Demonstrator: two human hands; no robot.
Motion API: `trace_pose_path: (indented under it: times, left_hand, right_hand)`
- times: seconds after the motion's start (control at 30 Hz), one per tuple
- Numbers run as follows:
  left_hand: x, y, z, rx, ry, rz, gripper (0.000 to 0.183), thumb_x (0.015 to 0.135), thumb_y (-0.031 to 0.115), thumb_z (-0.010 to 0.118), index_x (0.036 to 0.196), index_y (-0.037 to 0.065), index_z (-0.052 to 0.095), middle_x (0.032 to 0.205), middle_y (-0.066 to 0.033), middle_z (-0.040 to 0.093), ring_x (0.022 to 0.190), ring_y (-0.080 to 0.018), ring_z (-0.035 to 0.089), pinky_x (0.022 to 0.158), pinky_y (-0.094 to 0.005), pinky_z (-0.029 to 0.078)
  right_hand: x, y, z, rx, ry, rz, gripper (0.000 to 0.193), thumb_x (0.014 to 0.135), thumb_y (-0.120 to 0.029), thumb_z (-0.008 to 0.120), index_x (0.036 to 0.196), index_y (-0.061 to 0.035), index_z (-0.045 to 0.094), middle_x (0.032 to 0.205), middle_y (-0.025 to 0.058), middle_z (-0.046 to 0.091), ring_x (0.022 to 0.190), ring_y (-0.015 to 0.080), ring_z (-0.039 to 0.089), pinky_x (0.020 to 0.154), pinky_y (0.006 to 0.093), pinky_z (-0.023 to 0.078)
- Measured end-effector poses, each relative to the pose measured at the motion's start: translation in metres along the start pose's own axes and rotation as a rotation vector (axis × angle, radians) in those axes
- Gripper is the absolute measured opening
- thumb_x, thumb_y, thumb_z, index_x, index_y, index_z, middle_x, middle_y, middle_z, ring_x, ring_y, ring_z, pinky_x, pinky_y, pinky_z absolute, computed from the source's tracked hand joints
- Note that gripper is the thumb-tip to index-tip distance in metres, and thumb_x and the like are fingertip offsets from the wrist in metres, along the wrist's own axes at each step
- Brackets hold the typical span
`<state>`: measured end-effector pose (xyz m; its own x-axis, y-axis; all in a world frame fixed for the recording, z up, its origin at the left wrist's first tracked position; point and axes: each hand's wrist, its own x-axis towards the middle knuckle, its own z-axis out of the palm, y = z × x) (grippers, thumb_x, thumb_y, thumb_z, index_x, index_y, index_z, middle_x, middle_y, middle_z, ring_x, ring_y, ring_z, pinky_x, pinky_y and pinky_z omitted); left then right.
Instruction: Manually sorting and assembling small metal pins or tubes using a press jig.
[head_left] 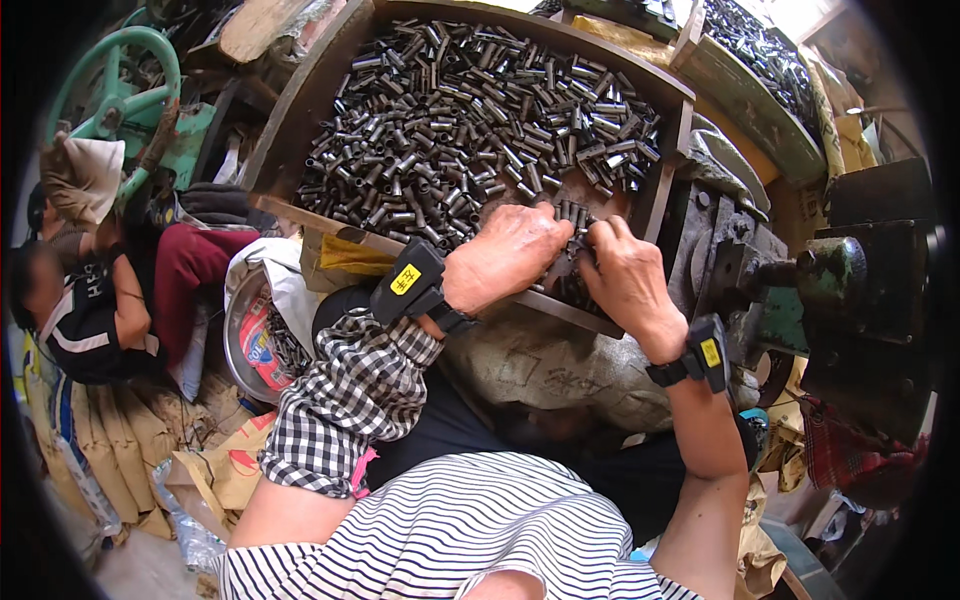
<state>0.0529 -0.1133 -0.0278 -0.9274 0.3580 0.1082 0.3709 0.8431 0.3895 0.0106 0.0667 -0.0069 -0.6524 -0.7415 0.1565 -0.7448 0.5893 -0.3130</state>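
Note:
A wooden tray (262, 165) in front of me holds a heap of short dark metal tubes (430, 120). At its near right part, my left hand (512, 250) and my right hand (632, 282) face each other with fingers curled in. Between them several metal tubes (572, 214) stand side by side in a small row, pressed by the fingertips of both hands. My fingers partly hide the row's lower end. Each wrist wears a black strapped device, and a checkered sleeve covers my left forearm.
A dark machine (865, 290) with a spindle stands close on the right. To the left, a metal basin (236, 345) holds more tubes and a cloth. Beyond it a co-worker (95, 310) sits near a green handwheel (112, 105). Another tube-filled bin (745, 85) lies far right.

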Motion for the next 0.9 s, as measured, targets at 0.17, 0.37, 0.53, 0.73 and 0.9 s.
trace_pose_path:
  times: [0.17,0.37,0.53,0.73,0.9]
  left_hand:
    - [0.002,0.006,-0.008,-0.039,0.035,-0.001,0.013,0.076,0.007,0.062,0.085,0.004,0.054,0.081,-0.0159,0.055,0.070,-0.0334,0.061,0.058,-0.0425,0.050]
    - [0.014,0.019,-0.004,-0.485,0.313,0.152,0.022,0.081,0.008,0.064,0.100,-0.001,0.059,0.080,-0.0128,0.059,0.063,-0.0238,0.061,0.054,-0.0316,0.049]
    - [0.013,0.030,-0.009,-1.047,-0.023,-0.181,0.024,0.087,0.009,0.062,0.107,-0.002,0.058,0.083,-0.0045,0.064,0.067,-0.0066,0.062,0.050,-0.0189,0.047]
    - [0.012,0.026,-0.004,-0.750,0.059,-0.217,0.024,0.085,0.011,0.066,0.103,-0.002,0.061,0.085,-0.0027,0.063,0.072,-0.0050,0.058,0.057,-0.0176,0.046]
    - [0.011,0.028,-0.005,-0.966,0.064,-0.272,0.021,0.084,0.010,0.065,0.100,-0.004,0.061,0.080,-0.0012,0.061,0.069,-0.0051,0.057,0.059,-0.0180,0.046]
  right_hand:
    - [-0.024,-0.005,-0.014,0.392,0.272,0.096,0.022,0.076,-0.003,0.069,0.091,0.0006,0.053,0.072,0.0141,0.062,0.059,0.0273,0.063,0.052,0.0317,0.049]
    - [-0.041,0.002,-0.021,0.638,0.248,0.350,0.013,0.080,-0.004,0.067,0.088,0.0010,0.059,0.067,0.0069,0.059,0.054,0.0081,0.055,0.048,0.0239,0.042]
    - [-0.043,0.005,-0.035,1.240,0.215,0.631,0.008,0.085,-0.003,0.062,0.093,-0.0015,0.063,0.076,-0.0013,0.061,0.059,0.0019,0.054,0.048,0.0162,0.041]
    - [-0.044,0.008,-0.033,1.290,0.217,0.590,0.009,0.085,-0.004,0.064,0.093,-0.0005,0.062,0.081,0.0006,0.063,0.063,0.0034,0.058,0.051,0.0158,0.045]
    - [-0.044,0.007,-0.030,1.302,0.194,0.598,0.009,0.085,-0.005,0.064,0.093,-0.0003,0.062,0.081,0.0009,0.063,0.065,0.0043,0.060,0.052,0.0159,0.046]
